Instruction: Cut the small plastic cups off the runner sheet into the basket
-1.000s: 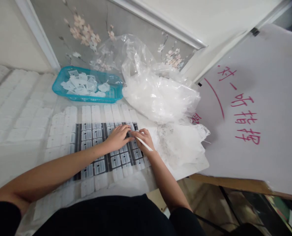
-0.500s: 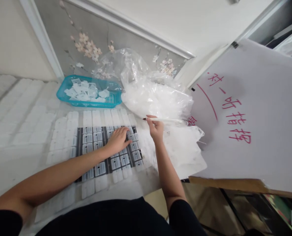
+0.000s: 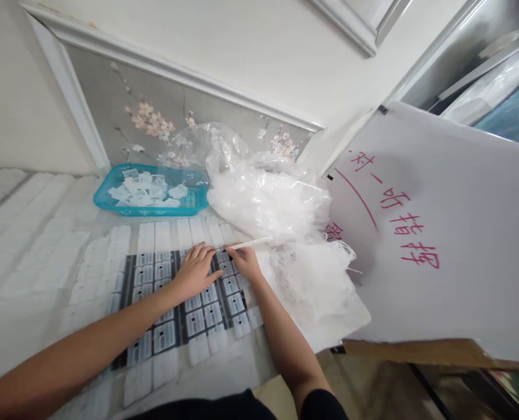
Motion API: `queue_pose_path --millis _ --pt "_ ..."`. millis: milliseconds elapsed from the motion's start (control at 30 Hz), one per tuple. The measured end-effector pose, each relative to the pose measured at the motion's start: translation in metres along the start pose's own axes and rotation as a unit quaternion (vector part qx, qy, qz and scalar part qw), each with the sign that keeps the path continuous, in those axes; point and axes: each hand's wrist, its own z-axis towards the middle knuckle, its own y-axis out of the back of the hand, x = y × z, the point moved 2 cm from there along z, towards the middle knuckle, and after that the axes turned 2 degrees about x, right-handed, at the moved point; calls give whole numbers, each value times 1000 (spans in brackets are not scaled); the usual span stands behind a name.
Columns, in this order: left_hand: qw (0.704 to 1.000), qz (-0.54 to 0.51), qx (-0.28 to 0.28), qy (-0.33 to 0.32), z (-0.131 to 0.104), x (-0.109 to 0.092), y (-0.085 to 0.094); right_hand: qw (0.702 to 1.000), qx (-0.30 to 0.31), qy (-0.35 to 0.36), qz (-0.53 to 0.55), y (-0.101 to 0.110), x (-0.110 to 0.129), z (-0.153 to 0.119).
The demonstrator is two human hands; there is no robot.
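Observation:
Rows of small translucent rectangular pieces (image 3: 195,321) lie on a black sheet (image 3: 179,326) on the table. My left hand (image 3: 196,271) rests on them with its fingers apart, near the sheet's far edge. My right hand (image 3: 245,261) grips a slim white pen-like tool (image 3: 255,242), its dark tip down at the far right part of the sheet, just right of my left fingers. Long whitish strips (image 3: 146,239) lie around the sheet.
A blue basket (image 3: 150,212) with several clear pieces stands at the back left. Behind my right hand is a bulging clear plastic bag (image 3: 268,201). White bags (image 3: 316,291) lie to the right, beside a white board with red writing (image 3: 460,233).
My right hand has moved left and down with the tool, from above the white bags to the sheet beside my left hand. The whole view has shifted.

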Motion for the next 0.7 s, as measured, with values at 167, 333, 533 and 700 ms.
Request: queue_pose_path --millis 167,333,533,700 --pt "1000 3 9 -2 0 -2 1 1000 0 5 3 0 -1 -1" --pt "1000 11 12 -5 0 -2 0 1000 7 12 -1 0 1 -2" --pt "1000 16 17 -8 0 -2 0 995 29 62 -70 0 9 -1" --pt "1000 2 -3 -8 0 -2 0 964 70 155 -204 -2 16 -4"
